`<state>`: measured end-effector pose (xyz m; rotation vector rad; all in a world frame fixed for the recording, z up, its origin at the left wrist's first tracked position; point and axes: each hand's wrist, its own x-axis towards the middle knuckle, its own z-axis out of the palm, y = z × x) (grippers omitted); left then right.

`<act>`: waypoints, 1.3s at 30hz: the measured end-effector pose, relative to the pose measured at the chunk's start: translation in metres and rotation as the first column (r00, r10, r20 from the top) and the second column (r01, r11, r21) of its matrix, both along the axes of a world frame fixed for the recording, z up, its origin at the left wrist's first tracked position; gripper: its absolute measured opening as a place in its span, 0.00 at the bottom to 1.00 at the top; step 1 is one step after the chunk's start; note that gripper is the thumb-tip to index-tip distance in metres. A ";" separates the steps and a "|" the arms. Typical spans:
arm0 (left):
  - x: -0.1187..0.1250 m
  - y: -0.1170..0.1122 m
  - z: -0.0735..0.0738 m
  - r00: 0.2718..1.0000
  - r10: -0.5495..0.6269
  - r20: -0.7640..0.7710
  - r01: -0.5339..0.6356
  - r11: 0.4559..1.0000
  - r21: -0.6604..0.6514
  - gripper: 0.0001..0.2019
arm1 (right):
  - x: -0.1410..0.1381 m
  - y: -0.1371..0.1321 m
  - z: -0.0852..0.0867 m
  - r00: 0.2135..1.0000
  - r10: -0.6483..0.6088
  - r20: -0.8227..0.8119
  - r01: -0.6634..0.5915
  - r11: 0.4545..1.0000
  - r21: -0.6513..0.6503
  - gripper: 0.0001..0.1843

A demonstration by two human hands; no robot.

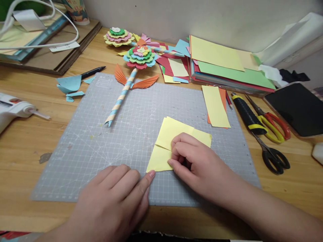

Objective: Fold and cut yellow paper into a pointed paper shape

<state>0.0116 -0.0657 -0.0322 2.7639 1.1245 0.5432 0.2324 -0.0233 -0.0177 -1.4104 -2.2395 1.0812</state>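
Observation:
A folded sheet of yellow paper (164, 161) lies on the grey cutting mat (83, 144), with a crease and a loose flap edge across its middle. My right hand (196, 161) is closed over its right part, thumb and curled fingers pinching at the flap. The fingertips are partly hidden. At the sheet's lower left corner, my left hand (116, 195) presses with an outstretched finger; its other fingers are curled together. Farther back, a paper flower (140, 57) with a striped blue and cream stem (121, 97) and pleated orange leaves (145, 82) rests partly on the mat.
Yellow and orange strips (215, 107) lie at the mat's right. Beside them are a black-yellow cutter (248, 112), black scissors (275, 159), red-yellow scissors (275, 126) and a phone (297, 107). Coloured paper (214, 50) is stacked behind; a glue gun (17, 111) stands left.

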 end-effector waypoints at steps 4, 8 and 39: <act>0.001 0.000 -0.001 0.999 0.040 0.009 -0.040 0.999 -0.003 0.12 | 0.000 0.000 0.000 1.000 -0.006 -0.005 0.006 1.000 0.003 0.11; 0.002 0.001 -0.002 0.999 0.045 0.019 -0.045 0.999 0.003 0.10 | 0.000 -0.001 0.001 1.000 -0.004 -0.003 0.004 1.000 -0.006 0.11; 0.008 0.001 -0.003 0.999 0.052 -0.010 -0.052 0.999 -0.001 0.14 | 0.000 0.000 -0.001 1.000 -0.018 -0.005 0.018 1.000 0.014 0.11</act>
